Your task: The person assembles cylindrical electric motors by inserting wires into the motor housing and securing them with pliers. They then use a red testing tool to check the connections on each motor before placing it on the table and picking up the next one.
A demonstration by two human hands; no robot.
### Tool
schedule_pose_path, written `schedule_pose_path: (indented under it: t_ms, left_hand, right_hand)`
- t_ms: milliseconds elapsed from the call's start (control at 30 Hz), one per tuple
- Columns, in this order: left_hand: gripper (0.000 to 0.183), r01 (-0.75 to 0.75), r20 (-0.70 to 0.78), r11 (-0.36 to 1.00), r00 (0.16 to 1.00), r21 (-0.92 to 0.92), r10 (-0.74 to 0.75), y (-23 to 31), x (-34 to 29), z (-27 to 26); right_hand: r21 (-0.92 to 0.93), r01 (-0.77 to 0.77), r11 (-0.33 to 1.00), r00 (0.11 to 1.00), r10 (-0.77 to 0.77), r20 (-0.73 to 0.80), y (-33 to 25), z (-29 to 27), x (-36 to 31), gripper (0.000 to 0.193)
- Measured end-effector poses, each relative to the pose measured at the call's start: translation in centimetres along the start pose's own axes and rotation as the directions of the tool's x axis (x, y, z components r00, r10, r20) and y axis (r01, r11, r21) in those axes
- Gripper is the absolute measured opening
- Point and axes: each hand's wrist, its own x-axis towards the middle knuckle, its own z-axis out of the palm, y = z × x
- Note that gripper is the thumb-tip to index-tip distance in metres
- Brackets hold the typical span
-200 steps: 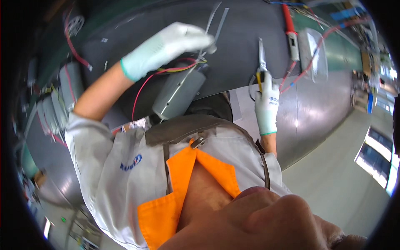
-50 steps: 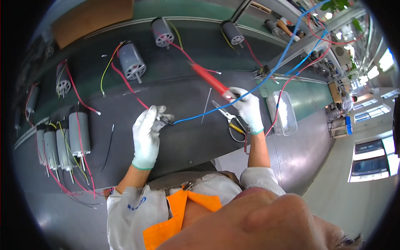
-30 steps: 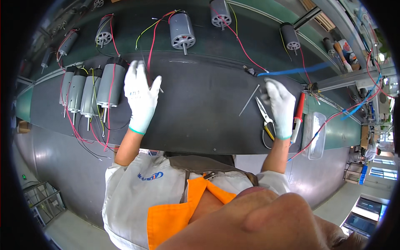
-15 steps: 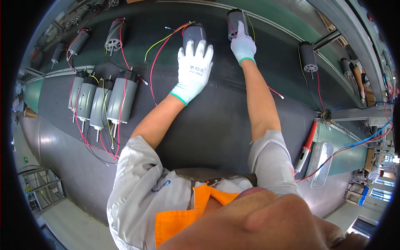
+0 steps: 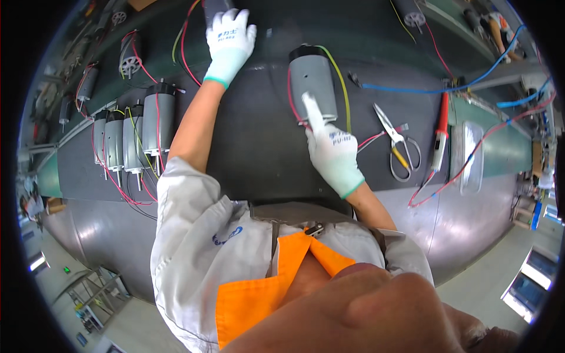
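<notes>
My right hand [image 5: 335, 150], in a white glove, grips the lower end of a grey cylindrical electric motor [image 5: 312, 79] in front of me. Its index finger lies stretched along the casing, while the other fingers are partly hidden beneath. A black cap tops this motor, and red and yellow-green wires run down its sides. Further off to the left, my gloved left hand [image 5: 231, 44] rests spread fingers against another dark motor [image 5: 216, 6], cut off by the picture's upper edge. The left thumb stands apart from the fingers.
Several grey motors [image 5: 158, 117] with loose wires stand grouped at left. More motors [image 5: 130, 54] lie behind them. To the right are scissors [image 5: 394, 141], a red-handled soldering-iron-like tool [image 5: 441, 126] and a clear tray [image 5: 472, 156]. A blue cable [image 5: 412, 90] crosses the far right.
The right hand has drawn a motor from the far side towards me. The view has shifted, bringing scissors into sight. The left hand still touches its motor, now nearer the upper edge.
</notes>
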Motion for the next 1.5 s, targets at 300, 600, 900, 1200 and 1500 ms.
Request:
schedule_pose_path:
  t_ms: [300, 600, 900, 1200, 1500]
  left_hand:
    - [0.051, 0.031, 0.108, 0.625, 0.990, -0.780, 0.086, 10.4, -11.6, -6.3]
    - [0.053, 0.240, 0.318, 0.708, 0.948, -0.664, -0.023, 8.8, -14.4, -9.5]
    - [0.070, 0.926, 0.750, -0.317, 0.061, 0.204, 0.659, 4.0, -7.9, -12.7]
    - [0.068, 0.808, 0.980, 0.564, 0.199, -0.169, 0.008, 6.8, -5.0, -12.1]
    - [0.060, 0.175, 0.506, 0.825, 0.850, -0.537, 0.149, 10.1, -8.9, -7.2]
  right_hand:
    - [-0.005, 0.164, 0.986, 0.949, -0.159, -0.271, 1.9, -4.4, -2.2, 0.065]
    - [0.841, -0.501, 0.206, 0.859, 0.240, 0.453, 6.4, -2.6, 3.1, 0.056]
    - [0.401, 0.625, 0.669, 0.754, -0.650, -0.092, -7.7, -5.2, 4.5, 0.016]
    - [0.808, 0.347, 0.476, 0.645, -0.746, 0.162, -6.2, -4.6, -0.3, 0.040]
    - [0.387, 0.034, 0.922, 0.994, 0.008, -0.107, 15.8, -6.8, -7.8, 0.029]
